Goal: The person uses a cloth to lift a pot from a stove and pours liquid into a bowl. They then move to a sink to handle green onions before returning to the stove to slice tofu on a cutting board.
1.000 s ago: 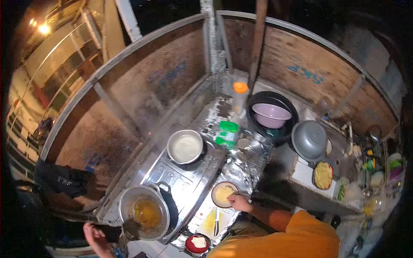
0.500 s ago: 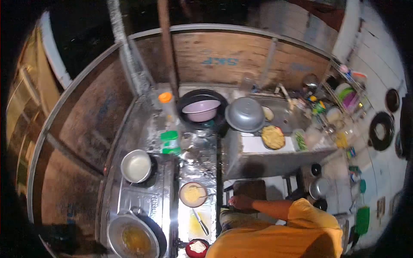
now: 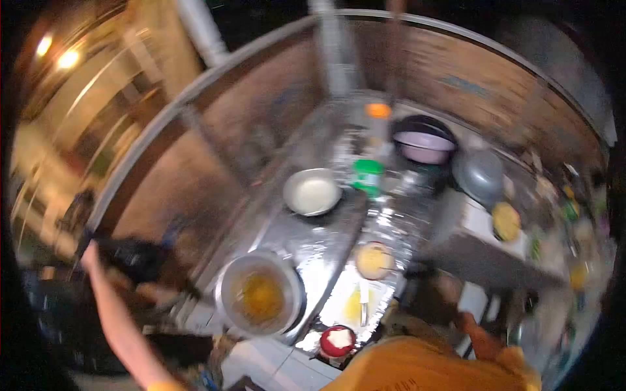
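At the far left, my left hand is raised at the end of a stretched arm, beside a dark bag-like object; blur hides its fingers. My right hand is low at the right, below the counter, its fingers too smeared to read. Between them a large metal pan holds yellowish liquid. A pot with pale contents stands behind it. On the foil-covered strip are a bowl of yellow food, a knife and a red bowl with white contents.
Farther back stand an orange-lidded container, a green-lidded tub, a lilac basin in a black one, and an upturned metal bowl. A plate of yellow food sits on the ledge. A wooden barrier borders the counter.
The view has swung left, so the counter things appear farther right. My left arm has come into view, stretched out to the left. My right hand appears lower and farther right.
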The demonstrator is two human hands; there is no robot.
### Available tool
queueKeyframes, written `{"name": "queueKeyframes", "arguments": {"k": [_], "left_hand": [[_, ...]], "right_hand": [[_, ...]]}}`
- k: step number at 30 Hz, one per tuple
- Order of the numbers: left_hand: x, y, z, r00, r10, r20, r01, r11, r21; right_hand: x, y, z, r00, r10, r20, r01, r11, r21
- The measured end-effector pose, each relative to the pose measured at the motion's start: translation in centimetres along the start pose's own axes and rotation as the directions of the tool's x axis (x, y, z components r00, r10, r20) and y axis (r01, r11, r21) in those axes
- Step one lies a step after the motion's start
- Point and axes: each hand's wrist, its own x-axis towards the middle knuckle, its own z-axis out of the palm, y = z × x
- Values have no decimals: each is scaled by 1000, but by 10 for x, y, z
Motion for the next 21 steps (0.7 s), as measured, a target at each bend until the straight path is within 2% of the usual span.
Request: {"name": "queueKeyframes", "arguments": {"k": [1, 2, 3, 5, 7, 8, 9, 10, 11, 12, 13, 14, 15, 17, 18, 19, 21], "left_hand": [[-46, 1, -12, 925, 374, -68, -374, 927, 6], [-31, -2, -12, 951, 273, -143, -290, 949, -121], [-14, -4, -21, 979, 196, -62, -206, 938, -278], [-50, 22, -52, 978, 199, 70, -97, 720, -687], [-112, 61, -102, 964, 260, 56, -150, 706, -692], [-110, 66, -115, 947, 320, 32, -199, 660, -724], [-108, 67, -125, 927, 374, 11, -239, 616, -751], [-123, 73, -140, 944, 327, -42, -262, 667, -698], [-131, 65, -150, 932, 358, -52, -294, 668, -684], [-142, 64, -165, 943, 322, -86, -297, 694, -656], [-149, 60, -179, 950, 287, -122, -298, 718, -629], [-151, 46, -192, 936, 327, -131, -324, 652, -685], [-159, 34, -207, 939, 312, -148, -325, 655, -682], [-188, 16, -245, 931, 314, -188, -353, 638, -684], [-204, 2, -264, 928, 314, -199, -360, 623, -695], [-222, -12, -283, 926, 316, -209, -366, 607, -706], [-265, -38, -326, 896, 374, -238, -435, 633, -641]], "right_hand": [[69, -2, -2, 993, -118, 30, 119, 993, -26], [53, 12, -2, 986, -155, 56, 155, 988, 14], [83, -1, -4, 981, -177, 76, 173, 983, 56], [70, -2, 4, 983, -155, 102, 138, 979, 152], [90, -13, 9, 990, -76, 122, 42, 965, 257], [95, -35, -3, 991, -25, 133, -18, 951, 309], [97, -73, -28, 988, 30, 153, -83, 932, 353], [97, -91, -46, 980, 83, 179, -149, 908, 392], [90, -117, -81, 968, 142, 205, -218, 883, 416], [74, -149, -105, 971, 124, 206, -200, 893, 404], [62, -204, -144, 988, 56, 143, -110, 910, 401], [63, -243, -170, 997, -15, 77, -16, 919, 394], [69, -258, -179, 996, -36, 76, 4, 923, 385], [79, -278, -186, 983, -169, 73, 139, 944, 300], [104, -253, -155, 979, -202, 34, 154, 837, 525], [109, -259, -157, 976, -215, 38, 165, 838, 520], [107, -311, -188, 958, -272, 92, 236, 928, 289]]}}
